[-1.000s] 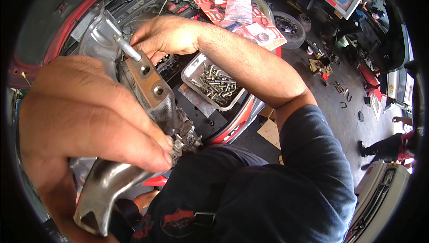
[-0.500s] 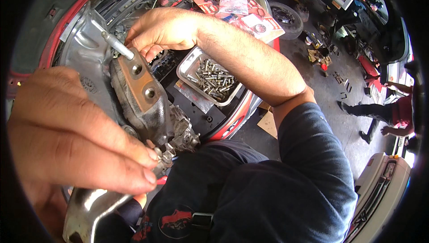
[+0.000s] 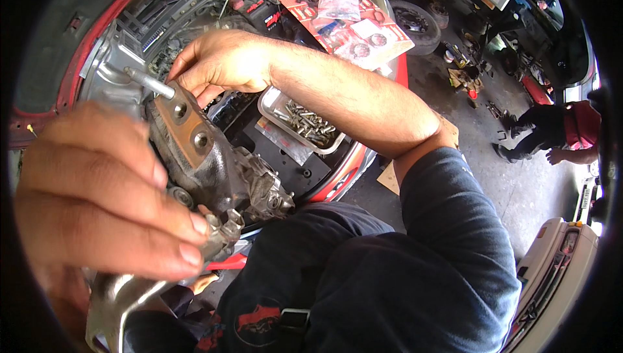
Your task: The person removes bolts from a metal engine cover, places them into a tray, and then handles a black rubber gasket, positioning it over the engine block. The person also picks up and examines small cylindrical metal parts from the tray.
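A heavy, dark cast metal bracket [image 3: 217,181] is tilted over the engine bay. Its rusty flat face [image 3: 185,129] has two bolt holes, and a long threaded stud [image 3: 150,83] juts from the upper end. My right hand [image 3: 227,61] is curled around that upper end, its fingertips partly hidden behind the metal. Large and close at the left, my left hand [image 3: 97,204] is closed, with two fingertips against the fittings at the bracket's lower end. Below it shows a shiny bent metal piece [image 3: 123,294]; how it joins the bracket is hidden. The left thumb is out of sight.
A metal tray [image 3: 267,103] full of bolts rests on the car's front, beside my right forearm. Red-and-white part packs [image 3: 363,38] lie behind it. A loose wheel [image 3: 414,25], scattered tools [image 3: 467,80] and another person [image 3: 551,129] are on the right.
The bracket and my right hand have shifted slightly left. My left hand has moved a little left too, its upper fingers blurred. The other person at the right has changed stance.
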`<state>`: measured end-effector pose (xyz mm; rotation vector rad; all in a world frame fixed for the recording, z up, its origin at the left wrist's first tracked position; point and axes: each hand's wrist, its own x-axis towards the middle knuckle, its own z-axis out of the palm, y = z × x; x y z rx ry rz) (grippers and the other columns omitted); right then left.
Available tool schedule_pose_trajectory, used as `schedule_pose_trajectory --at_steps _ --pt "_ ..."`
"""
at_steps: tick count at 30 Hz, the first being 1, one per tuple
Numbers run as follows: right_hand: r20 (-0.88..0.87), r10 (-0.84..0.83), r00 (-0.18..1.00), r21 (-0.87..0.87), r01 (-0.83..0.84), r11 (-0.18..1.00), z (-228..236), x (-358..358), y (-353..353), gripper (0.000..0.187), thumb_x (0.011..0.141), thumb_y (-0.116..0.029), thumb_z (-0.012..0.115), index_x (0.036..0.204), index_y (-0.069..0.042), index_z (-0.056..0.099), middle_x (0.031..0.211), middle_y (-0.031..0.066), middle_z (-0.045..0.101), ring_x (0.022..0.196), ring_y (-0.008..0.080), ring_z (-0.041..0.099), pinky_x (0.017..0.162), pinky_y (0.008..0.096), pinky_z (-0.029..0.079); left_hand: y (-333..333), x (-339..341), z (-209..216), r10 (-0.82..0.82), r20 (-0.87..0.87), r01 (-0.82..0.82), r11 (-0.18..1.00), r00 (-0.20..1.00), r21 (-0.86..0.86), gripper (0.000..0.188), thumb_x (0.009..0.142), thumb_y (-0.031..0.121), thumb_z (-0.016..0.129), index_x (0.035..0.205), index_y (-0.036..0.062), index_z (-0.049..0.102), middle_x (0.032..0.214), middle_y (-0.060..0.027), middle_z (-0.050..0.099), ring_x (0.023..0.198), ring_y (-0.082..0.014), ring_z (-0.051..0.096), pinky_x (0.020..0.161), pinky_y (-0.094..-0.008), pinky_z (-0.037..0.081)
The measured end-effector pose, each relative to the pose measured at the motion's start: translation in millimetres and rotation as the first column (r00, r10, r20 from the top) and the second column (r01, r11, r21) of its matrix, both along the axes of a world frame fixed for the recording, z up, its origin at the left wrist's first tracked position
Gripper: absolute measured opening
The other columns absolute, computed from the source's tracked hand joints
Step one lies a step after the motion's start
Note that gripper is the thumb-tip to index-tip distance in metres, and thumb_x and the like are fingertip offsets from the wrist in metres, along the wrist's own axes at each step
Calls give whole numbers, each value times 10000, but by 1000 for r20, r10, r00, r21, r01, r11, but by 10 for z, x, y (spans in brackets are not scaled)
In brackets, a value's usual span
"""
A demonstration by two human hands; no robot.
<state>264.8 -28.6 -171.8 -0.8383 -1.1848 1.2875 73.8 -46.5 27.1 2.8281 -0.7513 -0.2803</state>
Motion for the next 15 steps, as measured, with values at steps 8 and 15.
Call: schedule_pose_trajectory --at_steps 8,15 --pt "-7 -73 997 -48 73 996 63 -71 -7 315 801 -115 782 1047 31 650 914 106 692 817 198 688 713 303 582 294 51 -381 284 179 -207 911 942 -356 769 958 661 225 877 29 655 892 -148 669 939 -297 641 893 -433 466" --pt "-77 -54 996 -72 49 996 63 -41 -23 339 797 -117 781 1072 26 645 934 97 677 839 192 676 724 314 579 254 123 -519 319 400 -229 939 859 -257 747 978 640 215 923 36 652 1069 -213 648 1060 -329 597 983 -456 407"
